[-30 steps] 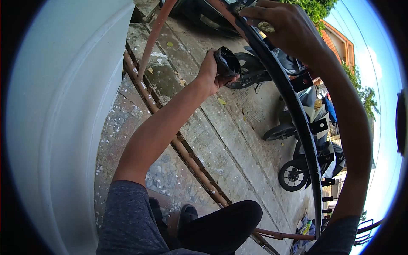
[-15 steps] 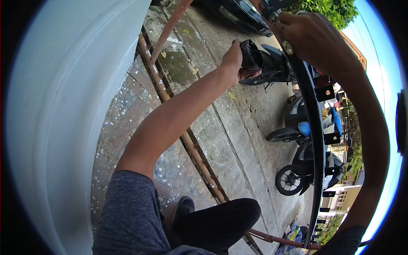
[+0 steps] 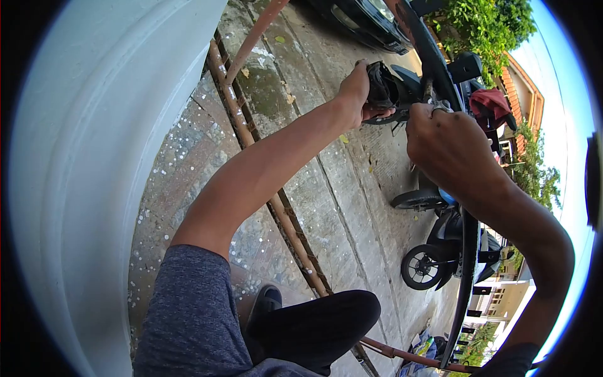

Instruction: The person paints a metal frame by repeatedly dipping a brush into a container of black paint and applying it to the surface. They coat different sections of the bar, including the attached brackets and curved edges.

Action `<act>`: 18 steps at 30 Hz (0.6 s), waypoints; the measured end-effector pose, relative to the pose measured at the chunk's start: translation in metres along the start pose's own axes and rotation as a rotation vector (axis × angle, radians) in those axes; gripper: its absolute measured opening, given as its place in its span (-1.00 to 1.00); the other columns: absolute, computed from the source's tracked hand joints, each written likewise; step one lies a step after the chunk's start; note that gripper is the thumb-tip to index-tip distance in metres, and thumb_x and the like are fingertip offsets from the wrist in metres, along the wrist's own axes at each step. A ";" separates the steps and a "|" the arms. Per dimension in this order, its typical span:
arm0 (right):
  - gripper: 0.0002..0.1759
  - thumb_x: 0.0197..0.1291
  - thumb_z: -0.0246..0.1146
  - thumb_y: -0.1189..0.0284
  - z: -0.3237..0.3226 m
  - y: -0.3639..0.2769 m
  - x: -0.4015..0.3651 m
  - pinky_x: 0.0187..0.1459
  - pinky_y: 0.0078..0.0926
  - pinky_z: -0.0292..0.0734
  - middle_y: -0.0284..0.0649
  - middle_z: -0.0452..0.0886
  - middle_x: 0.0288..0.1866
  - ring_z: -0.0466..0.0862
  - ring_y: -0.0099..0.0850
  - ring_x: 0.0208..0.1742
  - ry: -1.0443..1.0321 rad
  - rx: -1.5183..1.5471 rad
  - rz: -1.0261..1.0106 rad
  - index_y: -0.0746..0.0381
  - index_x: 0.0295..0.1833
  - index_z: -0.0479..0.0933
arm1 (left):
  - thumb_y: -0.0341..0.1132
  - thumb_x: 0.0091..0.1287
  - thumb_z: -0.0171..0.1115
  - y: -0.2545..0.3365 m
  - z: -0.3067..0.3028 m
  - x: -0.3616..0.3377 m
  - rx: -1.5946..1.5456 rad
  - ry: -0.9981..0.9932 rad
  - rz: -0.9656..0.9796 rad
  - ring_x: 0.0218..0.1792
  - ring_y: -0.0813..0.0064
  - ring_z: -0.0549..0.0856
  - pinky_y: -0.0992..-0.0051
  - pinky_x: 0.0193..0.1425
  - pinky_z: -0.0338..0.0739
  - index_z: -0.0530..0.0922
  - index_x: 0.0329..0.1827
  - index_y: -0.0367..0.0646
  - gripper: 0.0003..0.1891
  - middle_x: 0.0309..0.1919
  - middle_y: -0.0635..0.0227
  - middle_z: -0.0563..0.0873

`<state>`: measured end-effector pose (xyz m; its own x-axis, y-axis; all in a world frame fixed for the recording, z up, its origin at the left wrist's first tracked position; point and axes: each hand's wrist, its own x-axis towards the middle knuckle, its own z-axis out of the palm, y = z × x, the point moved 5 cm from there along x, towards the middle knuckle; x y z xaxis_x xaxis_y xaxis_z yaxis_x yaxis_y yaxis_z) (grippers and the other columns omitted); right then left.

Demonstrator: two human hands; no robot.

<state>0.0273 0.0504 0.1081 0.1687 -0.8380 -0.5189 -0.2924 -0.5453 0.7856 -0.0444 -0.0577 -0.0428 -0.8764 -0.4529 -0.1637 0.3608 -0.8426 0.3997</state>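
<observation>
My left hand (image 3: pixel 359 94) is wrapped round a crumpled black container (image 3: pixel 382 87) with an open mouth. My right hand (image 3: pixel 449 141) is closed in a pinch on a small brush (image 3: pixel 429 93), whose tip is at the black-coated rail (image 3: pixel 433 60). The container is just left of the right hand, a small gap from it. What is inside the container is dark and cannot be made out.
A rusty lower bar (image 3: pixel 286 226) and a slanted rusty post (image 3: pixel 254 41) cross the view. A white curved surface (image 3: pixel 113 157) fills the left side. Beyond the rail are motorcycles (image 3: pixel 430 264) and a dark car (image 3: pixel 364 22). My bent knee (image 3: pixel 352 311) is at the bottom.
My right hand has moved down the picture along the rail, from above the container to beside it. My left hand and the container have shifted slightly right.
</observation>
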 end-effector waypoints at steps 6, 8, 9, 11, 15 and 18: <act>-0.90 0.01 0.32 0.52 -0.011 -0.014 -0.003 -0.50 -0.58 0.41 -0.27 0.52 -0.43 0.63 -0.53 -0.44 0.048 0.001 0.064 0.35 -0.38 0.65 | 0.13 0.47 -0.29 0.000 -0.001 0.000 -0.040 -0.038 0.050 -0.34 0.30 0.77 0.37 -0.31 0.76 0.54 -0.01 -0.19 -0.42 -0.21 0.15 0.71; -0.89 0.03 0.31 0.52 -0.005 -0.004 0.005 -0.49 -0.58 0.41 -0.28 0.51 -0.44 0.62 -0.54 -0.45 0.007 -0.030 0.073 0.36 -0.35 0.65 | 0.12 0.46 -0.29 -0.003 -0.002 0.003 -0.070 -0.044 0.049 -0.35 0.22 0.77 0.38 -0.40 0.76 0.51 0.03 -0.24 -0.41 -0.20 0.08 0.70; -0.89 0.03 0.31 0.52 -0.006 -0.007 0.002 -0.49 -0.59 0.41 -0.28 0.51 -0.44 0.62 -0.55 -0.44 -0.025 -0.023 0.070 0.36 -0.34 0.64 | 0.11 0.46 -0.28 -0.004 -0.004 0.004 -0.088 -0.046 0.048 -0.36 0.18 0.77 0.38 -0.45 0.75 0.49 0.06 -0.27 -0.40 -0.19 0.04 0.69; -0.88 0.04 0.30 0.52 -0.015 -0.020 -0.010 -0.49 -0.60 0.41 -0.28 0.52 -0.43 0.62 -0.56 -0.44 -0.090 -0.010 0.058 0.36 -0.32 0.64 | 0.11 0.46 -0.28 -0.005 -0.005 0.003 -0.070 -0.063 0.017 -0.34 0.14 0.78 0.38 -0.44 0.76 0.47 0.10 -0.28 -0.40 -0.18 0.01 0.69; -0.94 0.04 0.29 0.57 -0.031 -0.009 -0.018 -0.49 -0.46 0.51 -0.24 0.47 -0.46 0.63 -0.45 -0.51 0.027 0.271 0.073 0.31 -0.35 0.54 | 0.12 0.47 -0.28 -0.006 -0.007 0.006 -0.058 -0.105 0.004 -0.31 0.10 0.77 0.38 -0.42 0.78 0.45 0.14 -0.30 -0.38 -0.16 -0.02 0.68; -0.87 0.20 0.28 0.57 -0.026 0.057 -0.015 -0.43 -0.56 0.53 -0.28 0.69 -0.31 0.67 -0.54 -0.45 0.431 0.903 0.285 0.31 -0.13 0.61 | 0.12 0.47 -0.29 -0.007 -0.008 0.004 -0.070 -0.156 -0.003 -0.30 0.08 0.77 0.39 -0.39 0.79 0.44 0.14 -0.33 -0.37 -0.15 -0.04 0.68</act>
<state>0.0325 0.0311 0.1697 0.2526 -0.9663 -0.0497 -0.9401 -0.2573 0.2238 -0.0482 -0.0558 -0.0538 -0.9144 -0.4042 -0.0204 0.3748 -0.8648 0.3343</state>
